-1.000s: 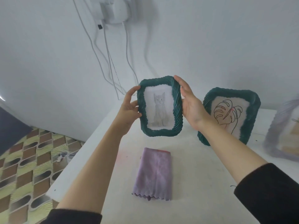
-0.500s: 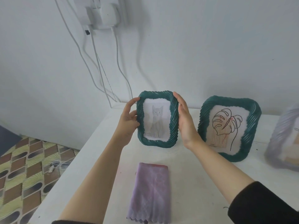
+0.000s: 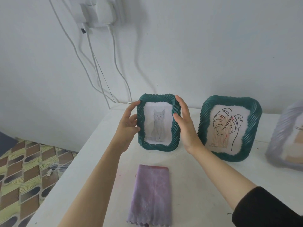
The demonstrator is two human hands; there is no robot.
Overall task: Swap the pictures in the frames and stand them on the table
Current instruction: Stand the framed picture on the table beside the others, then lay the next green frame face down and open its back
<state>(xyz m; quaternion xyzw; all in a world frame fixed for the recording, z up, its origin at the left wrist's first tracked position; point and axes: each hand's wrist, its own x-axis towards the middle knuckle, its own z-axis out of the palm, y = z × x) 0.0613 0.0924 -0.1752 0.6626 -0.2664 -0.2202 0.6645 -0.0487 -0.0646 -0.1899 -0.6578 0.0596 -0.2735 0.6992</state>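
Observation:
A dark green twisted frame with a grey cat picture (image 3: 157, 97) stands upright on the white table (image 3: 188, 169), its lower edge on the surface. My left hand (image 3: 128, 125) grips its left side and my right hand (image 3: 184, 123) presses its right side. To the right a second green frame with a line-drawn leaf picture (image 3: 229, 128) stands upright, free of both hands. A pale lilac frame (image 3: 285, 136) stands at the right edge, partly cut off.
A folded lilac cloth (image 3: 151, 195) lies on the table in front of the cat frame. White cables (image 3: 98, 71) hang from wall plugs (image 3: 98, 12) down behind the table. The table's left edge drops to a patterned floor (image 3: 21, 174).
Both hands carried the cat frame down and away from me, from mid-air to standing on the table beside the leaf frame.

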